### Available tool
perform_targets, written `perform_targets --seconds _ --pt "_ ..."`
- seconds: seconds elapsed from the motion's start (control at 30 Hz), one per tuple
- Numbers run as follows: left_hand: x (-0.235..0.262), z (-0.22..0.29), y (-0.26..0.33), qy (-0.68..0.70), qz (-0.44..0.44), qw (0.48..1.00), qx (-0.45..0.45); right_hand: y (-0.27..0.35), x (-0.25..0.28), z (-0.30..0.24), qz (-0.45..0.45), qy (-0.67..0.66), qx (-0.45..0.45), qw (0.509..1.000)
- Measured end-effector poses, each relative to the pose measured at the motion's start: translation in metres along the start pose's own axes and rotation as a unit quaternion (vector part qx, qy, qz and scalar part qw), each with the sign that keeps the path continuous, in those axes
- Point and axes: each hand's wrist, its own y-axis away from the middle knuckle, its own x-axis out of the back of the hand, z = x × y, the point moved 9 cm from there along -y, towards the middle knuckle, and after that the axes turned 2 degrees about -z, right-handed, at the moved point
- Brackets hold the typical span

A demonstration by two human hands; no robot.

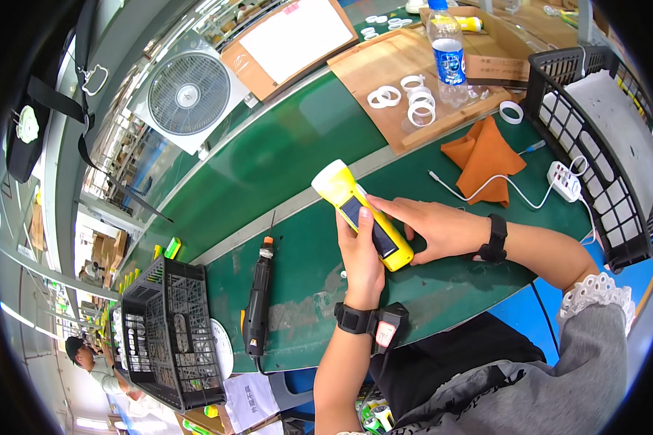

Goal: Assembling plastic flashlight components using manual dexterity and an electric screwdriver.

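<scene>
A yellow flashlight [395,254] with a pale, wide head and a dark solar panel along its body is held over the green workbench. My left hand [361,254] is closed round it, with the thumb lying along the panel. From the right, my right hand [442,226] grips its side: the fingertips touch near the neck and the thumb sits by the tail end. Some of the right fingers are hidden behind the body. Left of my hands, a black electric screwdriver [257,312] with an orange collar lies on the bench.
Beyond the bench runs a green conveyor belt [297,145]. White rings [421,112] and a plastic bottle [448,61] stand on a wooden board. To the right are an orange cloth [486,159], a white power strip [564,181] and a black crate [580,138]; another black crate [170,333] is left.
</scene>
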Motion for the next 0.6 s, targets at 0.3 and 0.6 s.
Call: perform_targets --seconds 0.3,0.6 --pt "0.001 -0.002 -0.002 0.134 -0.008 0.99 0.05 0.001 0.016 -0.009 0.076 -0.103 0.046 0.991" --pt "-0.001 -0.014 -0.003 0.172 -0.049 0.981 0.077 0.007 0.017 -0.019 0.092 -0.018 0.113 0.989"
